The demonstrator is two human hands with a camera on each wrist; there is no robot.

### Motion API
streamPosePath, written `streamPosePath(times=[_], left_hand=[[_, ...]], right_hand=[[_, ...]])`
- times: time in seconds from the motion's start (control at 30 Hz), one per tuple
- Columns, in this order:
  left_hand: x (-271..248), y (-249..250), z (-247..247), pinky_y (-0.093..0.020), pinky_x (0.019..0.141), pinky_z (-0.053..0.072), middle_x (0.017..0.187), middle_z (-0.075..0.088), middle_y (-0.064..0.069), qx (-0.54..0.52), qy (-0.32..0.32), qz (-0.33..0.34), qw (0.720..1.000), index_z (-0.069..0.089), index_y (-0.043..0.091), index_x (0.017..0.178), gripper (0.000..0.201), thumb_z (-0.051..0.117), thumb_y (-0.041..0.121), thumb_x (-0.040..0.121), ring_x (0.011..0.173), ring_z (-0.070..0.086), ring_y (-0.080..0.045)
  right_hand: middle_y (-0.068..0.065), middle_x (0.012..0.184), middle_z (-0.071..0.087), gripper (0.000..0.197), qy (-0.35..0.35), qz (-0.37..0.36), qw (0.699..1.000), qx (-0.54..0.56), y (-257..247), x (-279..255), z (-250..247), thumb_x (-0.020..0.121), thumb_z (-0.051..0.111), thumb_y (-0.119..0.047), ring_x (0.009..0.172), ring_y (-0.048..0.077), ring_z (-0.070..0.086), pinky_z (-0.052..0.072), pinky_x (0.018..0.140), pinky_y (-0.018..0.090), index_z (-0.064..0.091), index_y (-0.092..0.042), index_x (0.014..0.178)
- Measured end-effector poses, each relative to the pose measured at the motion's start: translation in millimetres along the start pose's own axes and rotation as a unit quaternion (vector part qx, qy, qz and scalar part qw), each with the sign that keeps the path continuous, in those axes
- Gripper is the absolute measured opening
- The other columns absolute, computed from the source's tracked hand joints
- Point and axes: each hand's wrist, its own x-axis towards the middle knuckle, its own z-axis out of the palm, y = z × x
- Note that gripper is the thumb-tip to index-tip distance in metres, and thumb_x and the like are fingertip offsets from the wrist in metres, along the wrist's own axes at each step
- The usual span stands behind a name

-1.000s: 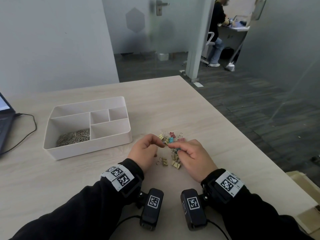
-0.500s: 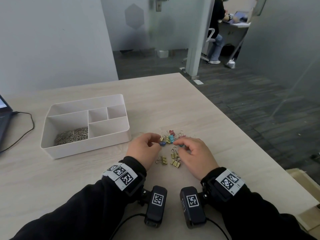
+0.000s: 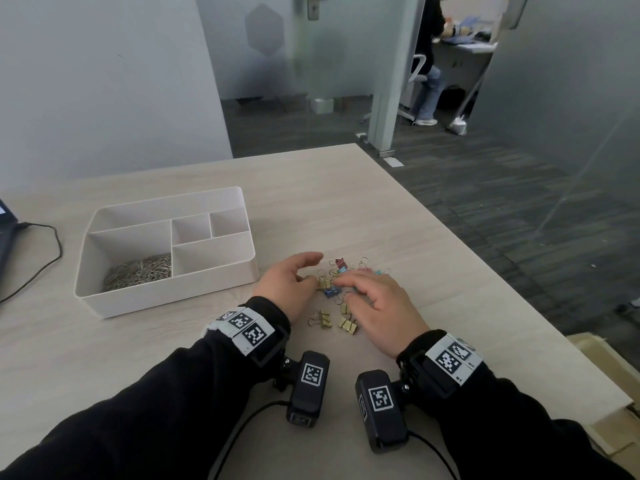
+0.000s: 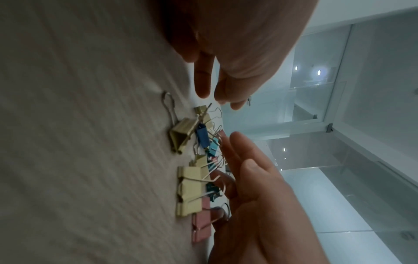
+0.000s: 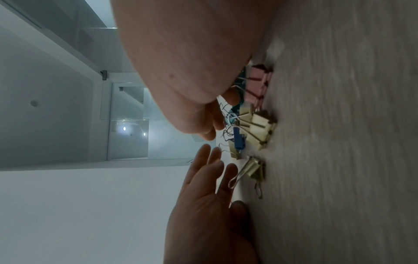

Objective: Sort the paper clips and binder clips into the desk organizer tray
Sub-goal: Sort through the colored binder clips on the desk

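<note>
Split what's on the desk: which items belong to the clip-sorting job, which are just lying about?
Job:
- organizer tray, white
- paper clips, heaped in its large front-left compartment
- binder clips, loose on the desk between the hands
- left hand and right hand

Lying about:
- laptop at the desk's left edge
- its black cable

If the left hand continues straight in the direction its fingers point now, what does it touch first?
Probably the small dark red metal binder clip at the far edge of the pile. The left hand has open fingers pointing forward and to the right, just above the light wooden table; its height is unclear, so it may pass over.
</note>
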Motion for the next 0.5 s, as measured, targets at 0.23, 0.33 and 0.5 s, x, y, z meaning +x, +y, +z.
streamPosePath(times=[0.23, 0.33, 0.5], left_hand=[[10.2, 6.1, 6.6, -0.035, 0.081, 0.056, 0.09, 0.064, 0.017, 0.064, -0.057, 0.039, 0.996, 0.064, 0.05, 0.104, 0.025, 0.061, 0.033, 0.086, 0.079, 0.064, -0.008], [13.5, 13.7, 7.8, -0.023, 0.08, 0.048, 0.093, 0.058, 0.02, 0.118, -0.082, 0.067, 0.987, 0.068, 0.043, 0.111, 0.028, 0.058, 0.031, 0.088, 0.08, 0.057, -0.004], [15.3, 16.7, 9.5, -0.021, 0.075, 0.048, 0.086, 0.068, 0.016, 0.112, -0.052, 0.049, 0.991, 0.074, 0.033, 0.091, 0.013, 0.064, 0.028, 0.086, 0.078, 0.06, -0.004]], right_hand=[[-0.023, 0.128, 0.061, 0.044, -0.02, 0.005, 0.998, -0.051, -2.5, 2.6, 1.2, 0.085, 0.036, -0.042, 0.121, 0.009, 0.05, 0.04, 0.105, 0.047, 0.071, -0.037, 0.112], [-0.026, 0.123, 0.061, 0.047, -0.008, 0.004, 0.999, -0.053, -0.2, 3.7, 3.1, 0.081, 0.033, -0.047, 0.117, 0.009, 0.051, 0.041, 0.101, 0.046, 0.073, -0.037, 0.103], [-0.022, 0.116, 0.063, 0.042, 0.013, 0.008, 1.0, -0.019, 1.7, 3.8, 3.9, 0.082, 0.039, -0.041, 0.114, 0.009, 0.054, 0.044, 0.101, 0.043, 0.077, -0.031, 0.1]])
